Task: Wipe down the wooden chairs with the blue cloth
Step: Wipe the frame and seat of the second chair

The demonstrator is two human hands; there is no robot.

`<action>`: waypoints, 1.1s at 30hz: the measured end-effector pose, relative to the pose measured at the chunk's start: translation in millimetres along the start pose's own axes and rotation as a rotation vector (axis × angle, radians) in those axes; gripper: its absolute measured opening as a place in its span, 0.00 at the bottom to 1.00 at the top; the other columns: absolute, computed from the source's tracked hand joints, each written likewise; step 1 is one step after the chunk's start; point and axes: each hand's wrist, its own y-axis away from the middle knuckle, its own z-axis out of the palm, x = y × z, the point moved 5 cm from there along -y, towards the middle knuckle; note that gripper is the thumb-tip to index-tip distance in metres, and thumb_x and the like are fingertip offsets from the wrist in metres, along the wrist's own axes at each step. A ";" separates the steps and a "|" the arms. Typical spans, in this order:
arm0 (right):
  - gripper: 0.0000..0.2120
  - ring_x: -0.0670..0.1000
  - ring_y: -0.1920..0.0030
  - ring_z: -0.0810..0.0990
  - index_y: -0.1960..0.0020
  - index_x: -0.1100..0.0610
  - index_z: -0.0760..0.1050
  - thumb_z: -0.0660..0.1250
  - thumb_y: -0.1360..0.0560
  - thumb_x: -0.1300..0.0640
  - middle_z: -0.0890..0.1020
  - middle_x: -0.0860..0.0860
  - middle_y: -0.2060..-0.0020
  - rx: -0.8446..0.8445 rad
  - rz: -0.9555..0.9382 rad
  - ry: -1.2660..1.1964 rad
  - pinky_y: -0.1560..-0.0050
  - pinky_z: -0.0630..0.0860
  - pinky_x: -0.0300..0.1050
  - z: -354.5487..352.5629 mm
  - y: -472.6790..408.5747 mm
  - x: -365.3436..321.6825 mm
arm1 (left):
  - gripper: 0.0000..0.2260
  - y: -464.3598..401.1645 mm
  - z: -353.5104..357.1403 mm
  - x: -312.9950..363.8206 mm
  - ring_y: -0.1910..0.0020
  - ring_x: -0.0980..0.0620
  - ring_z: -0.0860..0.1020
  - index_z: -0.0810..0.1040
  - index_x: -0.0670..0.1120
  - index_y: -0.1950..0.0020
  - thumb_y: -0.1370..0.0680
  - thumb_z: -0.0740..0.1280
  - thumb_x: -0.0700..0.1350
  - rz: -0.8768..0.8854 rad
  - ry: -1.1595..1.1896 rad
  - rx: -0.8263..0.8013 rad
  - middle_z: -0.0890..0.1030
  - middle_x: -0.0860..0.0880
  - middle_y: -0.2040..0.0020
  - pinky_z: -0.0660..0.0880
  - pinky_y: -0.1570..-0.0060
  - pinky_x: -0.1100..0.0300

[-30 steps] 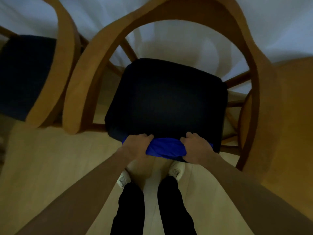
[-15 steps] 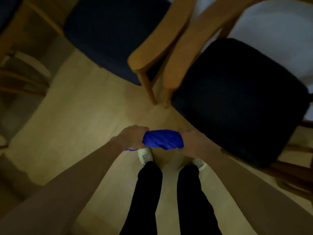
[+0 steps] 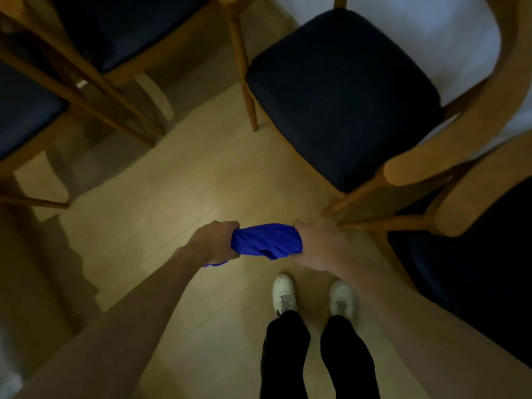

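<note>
Now both hands, left hand [image 3: 213,242] and right hand [image 3: 319,245], grip the bunched blue cloth [image 3: 266,241], fingers clamped round its ends; so wadded, it may wipe the wooden chair [image 3: 449,165] patchily.

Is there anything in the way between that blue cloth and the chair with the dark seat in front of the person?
Nothing visible. The bunched blue cloth is gripped by the left hand and right hand over bare pale floor. The wooden chair with a dark padded seat stands ahead to the right, with only open floor between.
</note>
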 end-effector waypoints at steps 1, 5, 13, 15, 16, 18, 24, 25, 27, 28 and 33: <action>0.17 0.52 0.56 0.80 0.48 0.50 0.66 0.69 0.30 0.47 0.78 0.48 0.57 0.014 0.010 -0.001 0.56 0.79 0.50 -6.0 -7.9 -3.6 | 0.12 -4.2 -8.1 -4.0 0.61 0.51 0.78 0.73 0.49 0.51 0.31 0.70 0.49 -0.015 0.036 0.015 0.79 0.51 0.60 0.74 0.62 0.57; 0.18 0.46 0.59 0.79 0.50 0.47 0.68 0.72 0.34 0.44 0.78 0.44 0.59 0.101 0.124 -0.354 0.60 0.77 0.45 -38.7 -36.6 -12.4 | 0.12 -26.8 -51.8 -8.9 0.58 0.48 0.79 0.75 0.47 0.53 0.31 0.73 0.48 -0.123 0.334 0.076 0.80 0.48 0.58 0.76 0.57 0.54; 0.37 0.49 0.41 0.81 0.32 0.41 0.68 0.81 0.37 0.45 0.81 0.46 0.40 0.044 0.077 -1.559 0.39 0.77 0.54 -143.1 -127.3 -42.2 | 0.12 -87.7 -181.7 46.2 0.47 0.47 0.79 0.79 0.39 0.45 0.24 0.65 0.45 -0.077 1.704 -0.075 0.81 0.44 0.46 0.78 0.47 0.51; 0.45 0.49 0.40 0.80 0.28 0.40 0.63 0.82 0.38 0.44 0.79 0.46 0.37 0.050 0.049 -1.595 0.37 0.76 0.55 -171.5 -146.3 -44.9 | 0.18 -103.3 -216.5 60.2 0.46 0.44 0.77 0.77 0.36 0.43 0.24 0.59 0.48 -0.035 1.858 -0.056 0.78 0.41 0.46 0.78 0.47 0.51; 0.46 0.46 0.41 0.81 0.28 0.39 0.62 0.83 0.39 0.44 0.79 0.44 0.38 0.108 0.056 -1.559 0.40 0.78 0.52 -183.5 -155.8 -44.6 | 0.21 -110.3 -231.6 64.9 0.43 0.42 0.76 0.75 0.37 0.40 0.24 0.58 0.50 0.011 1.907 -0.057 0.77 0.40 0.43 0.76 0.44 0.50; 0.43 0.41 0.47 0.82 0.30 0.39 0.63 0.82 0.39 0.45 0.79 0.42 0.40 0.262 0.109 -1.498 0.49 0.81 0.42 -209.4 -175.4 -43.2 | 0.24 -126.9 -257.9 69.2 0.39 0.44 0.77 0.75 0.37 0.38 0.21 0.54 0.53 0.066 1.936 -0.074 0.79 0.43 0.39 0.75 0.40 0.51; 0.45 0.37 0.44 0.75 0.29 0.35 0.59 0.79 0.38 0.50 0.73 0.34 0.42 0.468 0.105 -1.177 0.42 0.77 0.43 -288.5 -229.4 -50.8 | 0.08 -175.3 -334.6 17.3 0.50 0.58 0.79 0.78 0.53 0.47 0.18 0.58 0.48 -0.080 1.494 0.361 0.80 0.55 0.50 0.80 0.58 0.61; 0.46 0.32 0.44 0.73 0.28 0.35 0.56 0.79 0.37 0.50 0.71 0.31 0.42 0.506 0.067 -1.082 0.43 0.74 0.37 -304.1 -236.9 -55.2 | 0.06 -182.6 -347.0 3.0 0.50 0.57 0.79 0.77 0.52 0.47 0.19 0.61 0.47 -0.102 1.391 0.459 0.80 0.55 0.51 0.80 0.56 0.60; 0.46 0.28 0.42 0.67 0.26 0.35 0.54 0.77 0.35 0.50 0.67 0.35 0.36 0.616 -0.037 -0.855 0.47 0.66 0.25 -336.8 -251.3 -68.6 | 0.07 -197.9 -368.6 -24.6 0.49 0.55 0.78 0.76 0.50 0.44 0.22 0.65 0.44 -0.152 1.171 0.613 0.79 0.54 0.49 0.78 0.53 0.60; 0.46 0.32 0.38 0.65 0.25 0.34 0.53 0.76 0.34 0.50 0.63 0.40 0.31 0.667 -0.086 -0.738 0.47 0.63 0.23 -351.9 -259.1 -76.7 | 0.10 -205.6 -379.0 -35.4 0.48 0.55 0.78 0.74 0.49 0.42 0.23 0.67 0.44 -0.158 1.062 0.660 0.78 0.54 0.47 0.75 0.53 0.62; 0.48 0.62 0.25 0.54 0.22 0.39 0.49 0.72 0.34 0.38 0.47 0.56 0.22 0.756 -0.079 0.004 0.35 0.68 0.61 -392.2 -312.8 -122.4 | 0.33 -250.8 -414.9 -56.0 0.39 0.52 0.71 0.65 0.48 0.29 0.30 0.73 0.54 0.066 0.488 0.579 0.71 0.50 0.36 0.67 0.48 0.62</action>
